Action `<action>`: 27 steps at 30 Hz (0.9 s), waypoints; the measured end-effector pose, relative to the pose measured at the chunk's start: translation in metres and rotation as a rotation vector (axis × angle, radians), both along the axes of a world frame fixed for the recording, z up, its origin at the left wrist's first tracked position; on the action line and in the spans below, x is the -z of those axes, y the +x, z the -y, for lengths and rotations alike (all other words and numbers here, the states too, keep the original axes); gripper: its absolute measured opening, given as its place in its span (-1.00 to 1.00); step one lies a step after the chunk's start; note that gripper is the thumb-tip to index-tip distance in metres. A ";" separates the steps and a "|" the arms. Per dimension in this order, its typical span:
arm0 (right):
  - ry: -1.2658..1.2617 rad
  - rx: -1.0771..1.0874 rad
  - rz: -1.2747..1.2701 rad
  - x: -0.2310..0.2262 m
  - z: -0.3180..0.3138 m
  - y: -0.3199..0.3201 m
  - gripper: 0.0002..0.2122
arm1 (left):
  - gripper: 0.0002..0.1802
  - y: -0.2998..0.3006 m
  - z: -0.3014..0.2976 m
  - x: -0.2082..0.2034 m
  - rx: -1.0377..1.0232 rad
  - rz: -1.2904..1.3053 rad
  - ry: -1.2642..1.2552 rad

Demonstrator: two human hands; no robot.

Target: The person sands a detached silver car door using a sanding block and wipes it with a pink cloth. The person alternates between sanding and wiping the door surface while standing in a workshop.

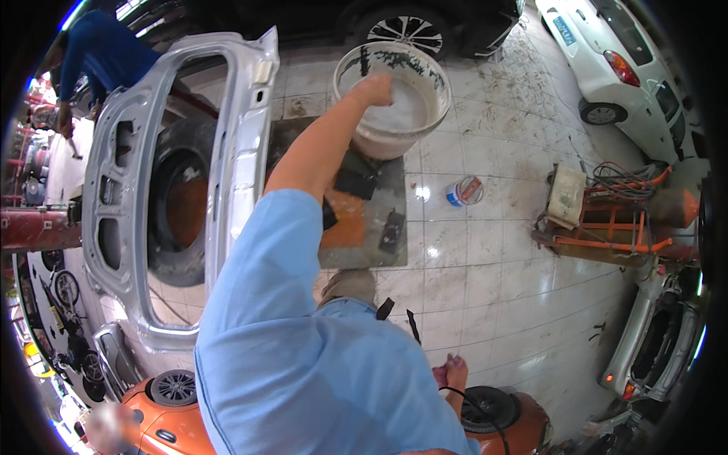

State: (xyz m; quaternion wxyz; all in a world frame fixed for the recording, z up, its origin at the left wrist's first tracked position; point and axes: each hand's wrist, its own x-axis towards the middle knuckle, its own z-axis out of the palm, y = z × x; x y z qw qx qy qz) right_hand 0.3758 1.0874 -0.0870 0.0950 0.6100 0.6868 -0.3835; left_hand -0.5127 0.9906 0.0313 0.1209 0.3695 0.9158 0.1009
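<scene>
My left arm stretches forward to a large whitish bucket (365,144) with dark stains on its inner wall. Inside its rim, above the pale, cloudy contents, is my left hand (375,89). Its fingers are curled closed, and whatever they may hold is hidden. Low on the right side of my body, my right hand (455,371) is small in view with its fingers drawn together. Something pinkish shows at it, too small to name. A thin black cable (485,412) runs beside that wrist.
A silver car door frame (262,114) stands left of me, by a tyre (163,262). Dark blocks (355,184) lie on a mat (402,220); a small can (464,192) sits right of it. Farther right is an orange-framed cart (607,244). Another person (114,45) bends at far left.
</scene>
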 end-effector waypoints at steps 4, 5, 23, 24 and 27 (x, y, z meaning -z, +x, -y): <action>0.079 0.127 0.184 -0.018 0.000 -0.002 -0.51 | -0.43 -0.033 -0.032 0.077 -0.026 0.018 -0.310; 0.098 0.131 0.212 -0.025 -0.001 -0.008 -0.56 | -0.38 -0.031 -0.037 0.092 0.091 0.088 -0.510; -0.299 -0.317 -0.445 -0.111 -0.219 -0.424 -0.63 | -0.43 -0.024 -0.052 0.118 -0.203 0.346 -0.461; -0.191 -0.331 -0.548 -0.113 -0.220 -0.471 -0.60 | -0.46 -0.023 -0.052 0.119 -0.161 0.349 -0.530; -0.254 -0.625 -0.756 -0.143 -0.218 -0.612 -0.57 | -0.51 -0.020 -0.048 0.115 -0.061 0.372 -0.600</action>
